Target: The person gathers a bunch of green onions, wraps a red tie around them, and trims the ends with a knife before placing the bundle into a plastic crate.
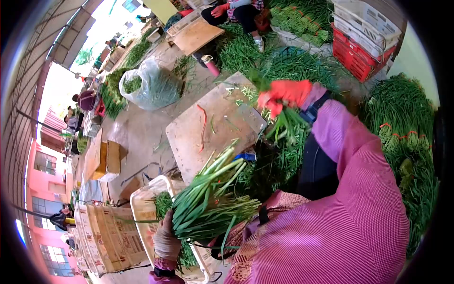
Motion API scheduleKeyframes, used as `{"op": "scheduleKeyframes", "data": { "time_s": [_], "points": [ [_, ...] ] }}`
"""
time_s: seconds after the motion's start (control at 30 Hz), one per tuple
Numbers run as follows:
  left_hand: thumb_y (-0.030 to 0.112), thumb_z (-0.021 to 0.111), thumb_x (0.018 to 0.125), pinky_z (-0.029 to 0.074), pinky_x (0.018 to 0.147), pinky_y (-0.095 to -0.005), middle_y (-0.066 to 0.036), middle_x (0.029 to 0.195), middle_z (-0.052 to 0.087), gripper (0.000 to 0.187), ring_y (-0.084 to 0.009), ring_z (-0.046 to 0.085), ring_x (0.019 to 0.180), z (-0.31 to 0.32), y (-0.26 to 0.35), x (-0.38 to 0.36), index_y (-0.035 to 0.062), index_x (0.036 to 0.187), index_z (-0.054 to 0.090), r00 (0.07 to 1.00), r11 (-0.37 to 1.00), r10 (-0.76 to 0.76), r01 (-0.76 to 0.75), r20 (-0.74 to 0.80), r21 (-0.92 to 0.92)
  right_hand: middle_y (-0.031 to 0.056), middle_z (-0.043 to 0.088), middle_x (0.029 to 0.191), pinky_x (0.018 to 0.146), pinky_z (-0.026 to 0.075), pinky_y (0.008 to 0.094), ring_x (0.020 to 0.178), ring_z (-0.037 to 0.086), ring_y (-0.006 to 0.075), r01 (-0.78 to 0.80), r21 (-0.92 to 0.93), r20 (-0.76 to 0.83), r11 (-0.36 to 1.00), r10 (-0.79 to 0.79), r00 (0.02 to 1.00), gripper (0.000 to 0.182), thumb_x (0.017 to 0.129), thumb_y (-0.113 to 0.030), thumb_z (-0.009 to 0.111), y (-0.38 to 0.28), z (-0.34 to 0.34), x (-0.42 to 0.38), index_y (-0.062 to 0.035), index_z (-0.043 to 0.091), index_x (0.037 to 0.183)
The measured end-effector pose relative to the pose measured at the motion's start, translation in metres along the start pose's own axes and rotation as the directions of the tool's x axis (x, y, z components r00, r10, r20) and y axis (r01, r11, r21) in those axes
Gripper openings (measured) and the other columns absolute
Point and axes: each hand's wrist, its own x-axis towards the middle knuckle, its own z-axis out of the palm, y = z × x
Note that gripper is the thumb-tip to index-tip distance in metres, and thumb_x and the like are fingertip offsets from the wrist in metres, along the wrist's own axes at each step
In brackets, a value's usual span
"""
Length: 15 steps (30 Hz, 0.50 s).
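My left hand [165, 239], in a pale glove, grips a thick bundle of green chives [213, 203] by its lower end; the stalks fan up and to the right over a white crate [142, 208]. My right hand [283, 94], in a red glove on a pink sleeve, holds a smaller bunch of green stalks [287, 128] that hangs down beside a wooden board [208, 128]. The two bunches are apart.
Heaps of tied chives [402, 128] lie at the right and top. Red and white crates [362, 38] are stacked at the top right. A clear bag of greens [149, 87] sits on the concrete floor. Another person [236, 12] sits at the top; others work far left.
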Motion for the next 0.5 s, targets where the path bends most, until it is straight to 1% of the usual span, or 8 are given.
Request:
{"op": "scheduleKeyframes", "data": {
  "time_s": [0.13, 0.17, 0.2, 0.23, 0.27, 0.3, 0.4, 0.5],
  "points": [
    [0.004, 0.071, 0.076, 0.050, 0.087, -0.0337, -0.018, 0.116, 0.062, 0.067, -0.0281, 0.062, 0.104, 0.000, 0.000, 0.027, 0.0085, 0.136, 0.043, 0.995, 0.994, 0.006, 0.005, 0.097, -0.108, 0.0095, 0.062, 0.079, 0.077, 0.054, 0.0370, 0.082, 0.065, 0.0219, 0.095, 0.037, -0.228, 0.995, -0.084, 0.970, 0.050, 0.084, -0.044, 0.064, 0.006, -0.087, -0.007, 0.0031, 0.062, 0.101],
    [0.000, 0.070, 0.077, 0.049, 0.090, -0.0315, -0.016, 0.120, 0.061, 0.066, -0.0243, 0.061, 0.108, 0.005, -0.012, 0.029, 0.0060, 0.136, 0.042, 0.988, 0.989, -0.035, 0.055, 0.151, -0.134, 0.0135, 0.064, 0.087, 0.080, 0.052, 0.0390, 0.085, 0.065, 0.0269, -0.258, -0.556, -0.344, 0.790, 0.064, 0.937, 0.061, 0.080, -0.050, 0.065, 0.010, -0.099, -0.010, 0.0043, 0.060, 0.106],
    [0.000, 0.070, 0.077, 0.049, 0.090, -0.0315, -0.016, 0.120, 0.061, 0.066, -0.0243, 0.061, 0.108, 0.004, -0.010, 0.033, 0.0060, 0.136, 0.042, 0.987, 0.990, -0.026, 0.047, 0.159, -0.130, 0.0175, 0.066, 0.095, 0.082, 0.051, 0.0411, 0.089, 0.064, 0.0319, -0.525, -0.832, -0.515, 0.180, 0.102, 0.851, 0.072, 0.076, -0.057, 0.066, 0.017, -0.110, -0.013, 0.0055, 0.058, 0.111],
    [-0.002, 0.069, 0.077, 0.048, 0.091, -0.0308, -0.016, 0.121, 0.061, 0.066, -0.0231, 0.060, 0.109, 0.004, -0.008, 0.038, 0.0053, 0.136, 0.042, 0.984, 0.984, -0.022, 0.053, 0.178, -0.171, 0.0237, 0.062, 0.112, 0.088, 0.047, 0.0409, 0.099, 0.061, 0.0370, -0.518, -0.840, -0.511, 0.166, 0.084, 0.856, 0.089, 0.068, -0.066, 0.066, 0.031, -0.119, -0.006, 0.0062, 0.054, 0.119],
    [-0.003, 0.069, 0.076, 0.048, 0.091, -0.0300, -0.015, 0.122, 0.060, 0.066, -0.0219, 0.060, 0.110, 0.005, -0.005, 0.042, 0.0047, 0.136, 0.042, 0.981, 0.975, -0.021, 0.063, 0.193, -0.213, 0.0238, 0.065, 0.105, 0.086, 0.049, 0.0373, 0.099, 0.062, 0.0344, -0.470, -0.855, -0.494, 0.219, -0.068, 0.867, 0.081, 0.069, -0.065, 0.065, 0.025, -0.093, -0.004, 0.0064, 0.063, 0.108],
    [-0.003, 0.069, 0.076, 0.048, 0.091, -0.0300, -0.015, 0.122, 0.060, 0.066, -0.0219, 0.060, 0.110, 0.007, -0.005, 0.043, 0.0047, 0.136, 0.042, 0.980, 0.975, -0.023, 0.065, 0.197, -0.212, 0.0206, 0.061, 0.118, 0.092, 0.046, 0.0395, 0.109, 0.059, 0.0317, -0.310, -0.897, -0.383, 0.316, -0.200, 0.902, 0.083, 0.072, -0.060, 0.068, 0.034, -0.076, 0.003, 0.0024, 0.053, 0.124],
    [-0.006, 0.068, 0.077, 0.046, 0.094, -0.0289, -0.012, 0.124, 0.059, 0.067, -0.0186, 0.058, 0.110, 0.011, -0.004, 0.047, 0.0046, 0.138, 0.040, 0.944, 0.875, -0.079, 0.220, 0.320, -0.431, 0.0133, 0.063, 0.118, 0.095, 0.044, 0.0317, 0.113, 0.056, 0.0183, -0.027, -0.559, 0.061, 0.829, 0.074, 0.995, 0.063, 0.083, -0.043, 0.068, 0.036, -0.004, 0.036, 0.0003, 0.054, 0.126],
    [-0.004, 0.067, 0.078, 0.046, 0.093, -0.0276, -0.011, 0.122, 0.060, 0.065, -0.0168, 0.058, 0.109, 0.016, -0.001, 0.049, 0.0034, 0.137, 0.040, 0.922, 0.810, -0.084, 0.284, 0.378, -0.513, 0.0086, 0.067, 0.111, 0.093, 0.044, 0.0302, 0.107, 0.057, 0.0166, 0.054, -0.445, 0.155, 0.894, 0.017, 0.988, 0.048, 0.086, -0.039, 0.067, 0.039, 0.062, 0.045, -0.0044, 0.062, 0.118]
  ]
}}
